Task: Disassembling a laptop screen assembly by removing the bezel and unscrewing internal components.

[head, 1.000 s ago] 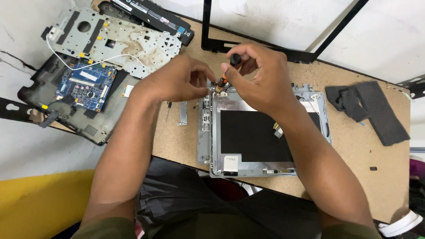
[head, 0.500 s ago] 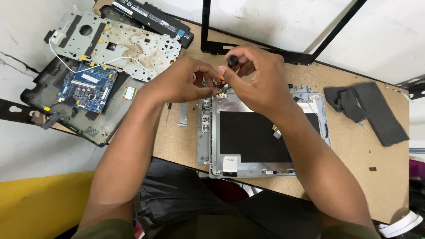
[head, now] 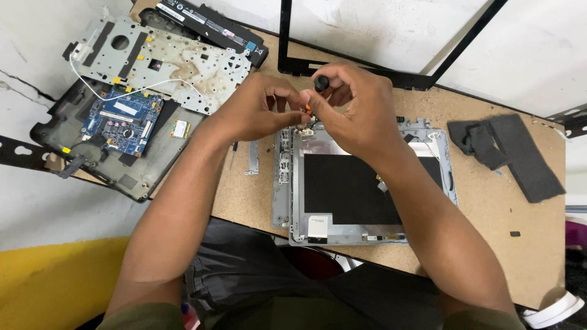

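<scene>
Two hands are meeting over the chipboard table (head: 489, 208), which is carrying everything I am watching. Largest on it, at about six o'clock from the hands, the grey laptop screen back panel (head: 361, 189) is lying flat with its black sheet facing up, probably so its corner fittings are reachable. Off at nine o'clock the opened laptop base (head: 116, 140) is showing its blue circuit board (head: 122, 119), with a stained metal plate (head: 177, 61) leaning across it. A black bezel frame (head: 367, 73) is sitting at twelve o'clock, dark foam strips (head: 507, 153) at three. My right hand (head: 361, 110) is closing its fingers around a small screwdriver (head: 319, 85), tip pointing down at the panel's top corner. My left hand (head: 257, 110) is pinching beside the tip, seemingly steadying it.
</scene>
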